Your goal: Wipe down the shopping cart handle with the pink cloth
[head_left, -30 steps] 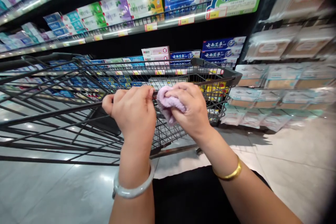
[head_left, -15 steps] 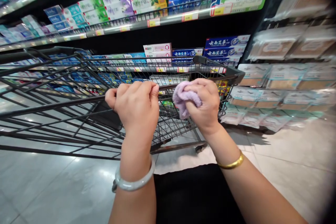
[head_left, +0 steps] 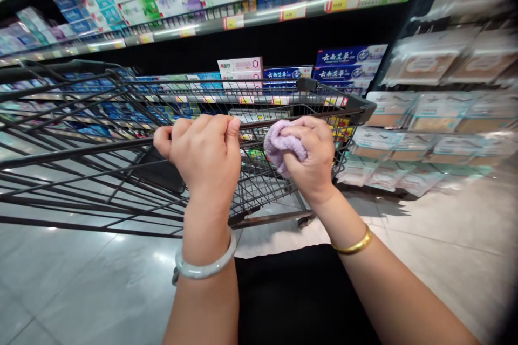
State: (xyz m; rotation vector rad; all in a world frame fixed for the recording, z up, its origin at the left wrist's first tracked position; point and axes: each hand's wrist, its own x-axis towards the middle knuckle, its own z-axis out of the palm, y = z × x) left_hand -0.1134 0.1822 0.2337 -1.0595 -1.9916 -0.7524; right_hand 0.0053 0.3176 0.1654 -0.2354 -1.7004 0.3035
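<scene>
Behind shopping cart (head_left: 159, 170): boxes (head_left: 240, 66) partly screened; hanging packets (head_left: 439, 110) at right.

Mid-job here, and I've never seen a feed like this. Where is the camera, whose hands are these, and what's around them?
There is no machine here: these are a person's own bare hands. The camera is worn on the head and looks forward and down, so both forearms rise from the bottom of the picture, beside black clothing.

The left hand, with a pale bangle at its wrist, is closed over the top rail of a black wire shopping cart. The right hand, with a gold bracelet, holds a bunched purple cloth at that rail.

Behind the cart, boxes stand on store shelves; flat packs hang to the right.
</scene>
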